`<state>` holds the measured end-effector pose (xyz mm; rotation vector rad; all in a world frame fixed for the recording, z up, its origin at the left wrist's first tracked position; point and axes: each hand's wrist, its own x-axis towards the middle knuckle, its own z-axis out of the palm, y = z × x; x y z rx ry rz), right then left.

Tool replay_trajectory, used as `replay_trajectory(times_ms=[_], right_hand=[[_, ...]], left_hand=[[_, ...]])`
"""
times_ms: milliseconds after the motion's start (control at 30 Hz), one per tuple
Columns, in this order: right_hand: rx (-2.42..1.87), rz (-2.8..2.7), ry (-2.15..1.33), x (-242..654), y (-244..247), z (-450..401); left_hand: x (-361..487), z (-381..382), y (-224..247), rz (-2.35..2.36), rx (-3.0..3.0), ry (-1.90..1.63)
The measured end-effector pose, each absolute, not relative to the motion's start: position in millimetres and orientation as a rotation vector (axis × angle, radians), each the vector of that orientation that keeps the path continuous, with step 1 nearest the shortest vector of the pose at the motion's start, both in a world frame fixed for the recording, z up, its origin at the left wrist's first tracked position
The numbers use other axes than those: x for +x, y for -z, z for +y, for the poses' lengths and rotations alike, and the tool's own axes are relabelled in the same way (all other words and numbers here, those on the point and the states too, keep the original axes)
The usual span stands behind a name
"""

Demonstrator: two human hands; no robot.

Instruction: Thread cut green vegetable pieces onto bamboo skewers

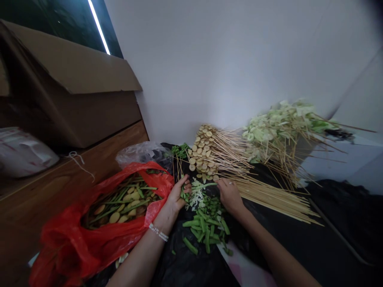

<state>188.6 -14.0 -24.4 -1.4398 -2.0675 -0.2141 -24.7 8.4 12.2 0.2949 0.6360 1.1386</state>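
Note:
My left hand (pixel 180 193), with a beaded bracelet at the wrist, is closed around some green bean pieces. My right hand (pixel 229 193), wearing a ring, pinches one end of a long pale green bean (pixel 205 185) that spans the gap between both hands. Below them, cut green bean pieces (pixel 206 227) lie on black plastic, with chopped green and white bits (pixel 197 195) just behind. Skewered potato slices (pixel 203 149) are stacked behind my hands. A red bag (pixel 72 235) holding beans and potato slices (pixel 128 205) stands open beside my left forearm.
Bare wooden skewers (pixel 275 197) lie right of my right hand. Skewered cabbage (pixel 275 123) is piled at the back right. Clear plastic (pixel 143 153) and skewered green beans (pixel 180 150) sit behind the red bag. A cardboard box (pixel 74 79) stands at the left, near a white bag (pixel 24 153).

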Motion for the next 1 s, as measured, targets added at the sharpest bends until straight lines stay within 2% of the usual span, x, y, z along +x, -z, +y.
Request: replay_trajectory(times_ms=[133,267,567,800,1000], right_hand=[[-1.365,-1.832,-0.026,197.7,30.8,-14.4],[-1.323,-1.791,-0.100,198.6,35.2,-13.5],[-1.393,-1.901,0.218,198.2,19.9,-25.2],[-1.290,-2.181,0.472,177.0,3.7,-42.9],[-1.209,-2.263,0.572,176.9,-5.0,-51.1]], left_hand=[[-18.1,6.9,-6.1,0.858,0.655,-1.263],[-14.7,5.2,-1.0,0.983,0.953,-1.207],[-13.2,2.7,5.0,1.195,1.505,-1.063],[-1.8,-10.5,-1.8,1.164,1.822,-1.100],[-7.6,-16.6,-17.7,1.023,2.131,-0.924]])
